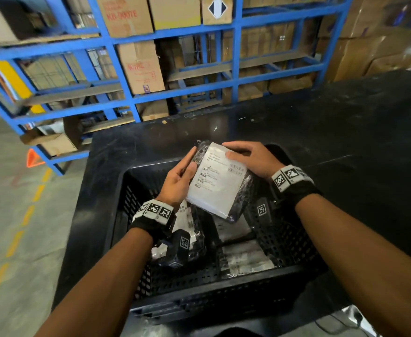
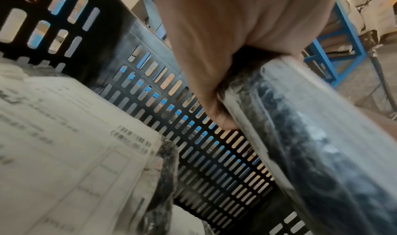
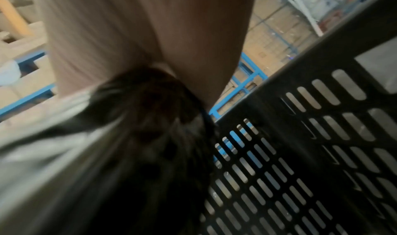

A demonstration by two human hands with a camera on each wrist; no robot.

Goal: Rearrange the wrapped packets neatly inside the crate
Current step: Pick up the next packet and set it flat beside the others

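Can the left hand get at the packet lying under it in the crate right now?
Probably not yet: the left hand and right hand both grip the labelled packet above the crate. The lower packet lies uncovered, so releasing frees the way.

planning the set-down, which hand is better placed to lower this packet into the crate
Probably the left hand: it grips the packet along its side edge, while the right hand only holds the top corner.
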